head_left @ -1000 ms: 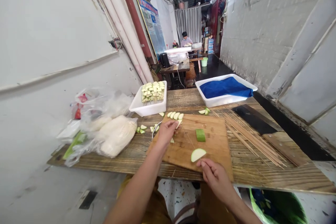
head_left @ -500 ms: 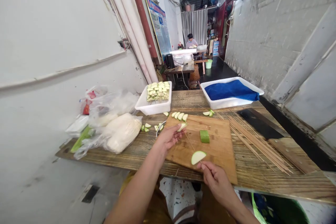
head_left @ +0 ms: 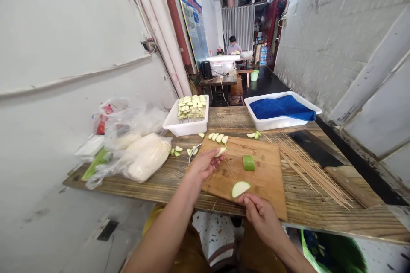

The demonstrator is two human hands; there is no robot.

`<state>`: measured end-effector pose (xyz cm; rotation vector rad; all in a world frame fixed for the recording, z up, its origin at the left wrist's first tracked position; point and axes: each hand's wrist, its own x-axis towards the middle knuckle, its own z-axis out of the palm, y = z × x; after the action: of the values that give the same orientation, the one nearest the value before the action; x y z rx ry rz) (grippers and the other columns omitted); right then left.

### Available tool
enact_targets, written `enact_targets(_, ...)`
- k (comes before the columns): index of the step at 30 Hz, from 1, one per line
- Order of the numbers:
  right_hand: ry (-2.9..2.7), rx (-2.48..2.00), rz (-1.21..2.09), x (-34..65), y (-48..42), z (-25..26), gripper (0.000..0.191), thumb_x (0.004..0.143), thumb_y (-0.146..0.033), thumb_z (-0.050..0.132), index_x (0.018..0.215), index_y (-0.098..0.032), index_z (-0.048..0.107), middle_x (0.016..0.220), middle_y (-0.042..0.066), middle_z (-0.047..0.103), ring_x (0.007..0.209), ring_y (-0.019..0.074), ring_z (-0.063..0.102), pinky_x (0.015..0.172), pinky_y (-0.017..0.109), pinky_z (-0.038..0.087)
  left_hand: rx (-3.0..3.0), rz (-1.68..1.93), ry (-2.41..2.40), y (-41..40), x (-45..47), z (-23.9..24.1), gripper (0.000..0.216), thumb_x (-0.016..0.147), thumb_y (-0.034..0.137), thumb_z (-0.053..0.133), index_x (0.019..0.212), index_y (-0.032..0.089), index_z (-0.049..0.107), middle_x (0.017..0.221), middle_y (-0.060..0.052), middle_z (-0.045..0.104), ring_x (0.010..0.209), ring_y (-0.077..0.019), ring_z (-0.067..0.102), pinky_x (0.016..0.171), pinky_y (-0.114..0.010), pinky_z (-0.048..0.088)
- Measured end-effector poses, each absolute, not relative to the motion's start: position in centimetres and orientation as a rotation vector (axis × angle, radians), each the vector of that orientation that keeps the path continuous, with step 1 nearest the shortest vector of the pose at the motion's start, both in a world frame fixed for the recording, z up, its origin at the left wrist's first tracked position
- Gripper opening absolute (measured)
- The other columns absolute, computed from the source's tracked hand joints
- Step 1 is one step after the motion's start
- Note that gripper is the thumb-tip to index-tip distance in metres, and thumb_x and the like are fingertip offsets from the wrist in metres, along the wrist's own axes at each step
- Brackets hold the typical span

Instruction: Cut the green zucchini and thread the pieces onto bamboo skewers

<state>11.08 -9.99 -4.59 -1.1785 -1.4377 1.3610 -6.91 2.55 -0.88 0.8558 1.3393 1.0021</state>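
Pinched in my right hand (head_left: 259, 211) is a thin bamboo skewer (head_left: 229, 168), with one pale half-round zucchini slice (head_left: 241, 189) threaded on it close to my fingers. My left hand (head_left: 209, 163) grips another zucchini slice (head_left: 221, 151) at the skewer's far tip; whether the tip has gone into it I cannot tell. Beneath both hands lies a wooden cutting board (head_left: 269, 183). On the board are a green-skinned zucchini chunk (head_left: 248, 163) and a short row of slices (head_left: 218, 138) along its far left edge.
A white tray (head_left: 185, 129) of skewered slices stands at the back left, and a white tray (head_left: 275, 124) with a blue cloth (head_left: 282, 108) at the back right. Loose skewers (head_left: 314, 170) and a cleaver (head_left: 315, 149) lie right. Plastic bags (head_left: 147, 153) fill the left. Another person (head_left: 233, 45) sits far back.
The camera view has shifted slightly. Both hands keep their grip on the skewer and the slice, with barely any movement between them.
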Motion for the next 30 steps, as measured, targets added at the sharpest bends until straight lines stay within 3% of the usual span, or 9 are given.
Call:
enact_targets(7, -1.325, -1.229, 1.310, 12.7, -10.0, -5.1, 0.037, 0.084, -0.049, 0.043, 0.087, -0.015, 0.057, 0.050, -0.008, 0.026, 0.044, 0.0090, 0.025, 0.043, 0.021, 0.019, 1.346, 1.133, 1.648, 3.3, -6.4, -2.7, 0.021, 0.070, 0.029, 0.062, 0.084, 0.015, 0.068, 0.086, -0.004, 0.070, 0.083, -0.0182, 0.063, 0.076, -0.029, 0.047)
enact_targets(12, -1.292, -1.257, 1.338, 13.3, -10.3, -5.0, 0.041, 0.081, -0.054, 0.044, 0.085, -0.015, 0.057, 0.048, -0.009, 0.026, 0.042, 0.0088, 0.025, 0.042, 0.021, 0.018, 1.458, 1.054, 1.657, 3.1, -6.1, -2.6, 0.025, 0.074, 0.033, 0.056, 0.087, 0.015, 0.068, 0.084, -0.005, 0.070, 0.078, -0.0183, 0.062, 0.074, -0.030, 0.046)
enact_targets(19, -1.247, -1.337, 1.216, 14.7, -10.2, -4.7, 0.041, 0.080, -0.054, 0.046, 0.086, -0.015, 0.058, 0.046, -0.007, 0.031, 0.041, 0.0098, 0.030, 0.041, 0.022, 0.023, 2.136, 0.627, 2.076, 2.4, -4.9, -1.6, 0.026, 0.079, 0.029, 0.049, 0.096, 0.019, 0.066, 0.111, -0.012, 0.059, 0.111, -0.0305, 0.046, 0.094, -0.047, 0.029)
enact_targets(22, -1.225, -1.381, 1.183, 15.2, -10.2, -4.5, 0.040, 0.079, -0.054, 0.046, 0.087, -0.016, 0.057, 0.046, -0.007, 0.033, 0.041, 0.0105, 0.030, 0.041, 0.023, 0.023, 2.375, 0.580, 1.682, 2.3, -3.5, -1.9, 0.041, 0.079, 0.036, 0.052, 0.118, 0.023, 0.054, 0.129, -0.009, 0.048, 0.121, -0.0268, 0.038, 0.099, -0.043, 0.027)
enact_targets(26, -1.198, -1.410, 1.196, 15.3, -10.3, -4.4, 0.041, 0.080, -0.054, 0.045, 0.089, -0.015, 0.056, 0.046, -0.007, 0.032, 0.041, 0.0099, 0.028, 0.042, 0.022, 0.022, 2.415, 0.480, 1.303, 2.9, -1.9, -3.2, 0.071, 0.072, 0.041, 0.062, 0.133, 0.020, 0.034, 0.135, -0.010, 0.043, 0.126, -0.0250, 0.033, 0.102, -0.040, 0.026)
enact_targets(30, -1.185, -1.399, 1.201, 15.3, -10.4, -4.4, 0.042, 0.079, -0.053, 0.046, 0.089, -0.014, 0.056, 0.046, -0.007, 0.033, 0.042, 0.0095, 0.029, 0.042, 0.022, 0.022, 2.361, 0.549, 1.274, 3.3, -1.6, -4.0, 0.064, 0.071, 0.040, 0.064, 0.127, 0.018, 0.044, 0.123, -0.011, 0.053, 0.114, -0.0238, 0.046, 0.097, -0.036, 0.033)
